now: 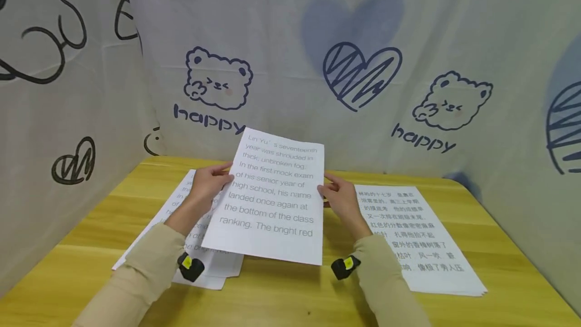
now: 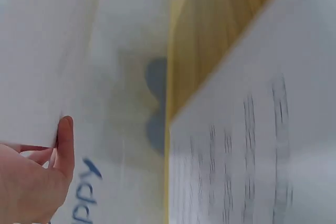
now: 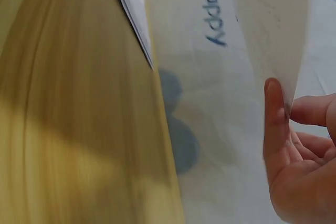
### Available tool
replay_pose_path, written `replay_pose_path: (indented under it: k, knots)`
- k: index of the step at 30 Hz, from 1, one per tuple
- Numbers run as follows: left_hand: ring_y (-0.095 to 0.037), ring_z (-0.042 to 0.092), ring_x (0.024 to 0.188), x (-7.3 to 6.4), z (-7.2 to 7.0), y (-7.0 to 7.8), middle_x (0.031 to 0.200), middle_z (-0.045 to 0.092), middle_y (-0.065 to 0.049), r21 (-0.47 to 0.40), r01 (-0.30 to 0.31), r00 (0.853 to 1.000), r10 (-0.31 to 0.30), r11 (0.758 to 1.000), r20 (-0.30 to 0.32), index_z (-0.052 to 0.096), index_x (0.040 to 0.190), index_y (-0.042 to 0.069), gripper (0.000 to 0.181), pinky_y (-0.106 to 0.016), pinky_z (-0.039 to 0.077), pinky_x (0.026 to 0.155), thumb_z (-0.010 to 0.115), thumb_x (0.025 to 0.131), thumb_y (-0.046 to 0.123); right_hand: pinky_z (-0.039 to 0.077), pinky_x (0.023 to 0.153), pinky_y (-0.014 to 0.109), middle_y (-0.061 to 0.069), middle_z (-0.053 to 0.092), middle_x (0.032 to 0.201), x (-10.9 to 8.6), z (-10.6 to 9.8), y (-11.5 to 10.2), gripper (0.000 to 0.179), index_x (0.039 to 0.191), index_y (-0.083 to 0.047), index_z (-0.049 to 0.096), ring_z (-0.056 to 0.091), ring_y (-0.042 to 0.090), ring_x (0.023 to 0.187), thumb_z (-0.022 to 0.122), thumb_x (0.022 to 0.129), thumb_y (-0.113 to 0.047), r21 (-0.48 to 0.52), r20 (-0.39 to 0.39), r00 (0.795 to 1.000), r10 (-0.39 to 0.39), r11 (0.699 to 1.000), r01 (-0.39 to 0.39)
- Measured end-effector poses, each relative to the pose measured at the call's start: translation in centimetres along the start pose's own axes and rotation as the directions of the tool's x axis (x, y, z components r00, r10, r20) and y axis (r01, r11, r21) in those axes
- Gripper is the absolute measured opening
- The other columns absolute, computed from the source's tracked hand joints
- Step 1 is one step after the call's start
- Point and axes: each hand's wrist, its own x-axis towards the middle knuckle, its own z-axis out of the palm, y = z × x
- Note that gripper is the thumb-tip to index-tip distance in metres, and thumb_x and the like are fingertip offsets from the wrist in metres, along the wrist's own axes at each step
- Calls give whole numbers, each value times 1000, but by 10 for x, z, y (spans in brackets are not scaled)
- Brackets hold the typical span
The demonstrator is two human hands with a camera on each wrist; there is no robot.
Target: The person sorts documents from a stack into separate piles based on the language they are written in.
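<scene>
Both hands hold up a sheet of paper [image 1: 272, 201] printed with large English text, tilted toward me above the table. My left hand [image 1: 210, 185] pinches its left edge between thumb and fingers; in the left wrist view that hand [image 2: 39, 174] shows the thumb on the paper's near face. At the opposite edge my right hand [image 1: 340, 197] pinches the paper, and the right wrist view shows this hand [image 3: 302, 156] with thumb and index finger on either side of it. Beneath the left forearm lies a stack of English-printed sheets [image 1: 204, 271], partly hidden by the held sheet.
A stack of sheets with Chinese text [image 1: 436, 246] lies at the right, partly covered by the right forearm. The yellow wooden table [image 1: 272, 296] runs back to a white curtain [image 1: 281, 90] with bear and heart drawings, which also closes off both sides.
</scene>
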Motion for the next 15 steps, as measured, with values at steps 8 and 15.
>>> replay_pose_path:
  k: [8, 15]
  knots:
    - [-25, 56, 104, 12, -46, -16, 138, 47, -23, 41, 58, 996, -61, 997, 67, 37, 148, 5, 50, -18, 48, 76, 50, 100, 12, 57, 70, 39, 19, 67, 102, 2, 49, -14, 42, 134, 3, 54, 67, 26, 77, 62, 92, -2, 58, 43, 999, 13, 998, -16]
    - [-26, 56, 102, 13, -71, -30, 141, 44, -24, 70, 118, 993, -120, 991, 25, 34, 150, 6, 51, -18, 49, 71, 48, 101, 16, 57, 67, 38, 16, 65, 94, 0, 96, -10, 42, 131, 6, 55, 62, 19, 67, 61, 90, 2, 38, 60, 996, 58, 997, -61]
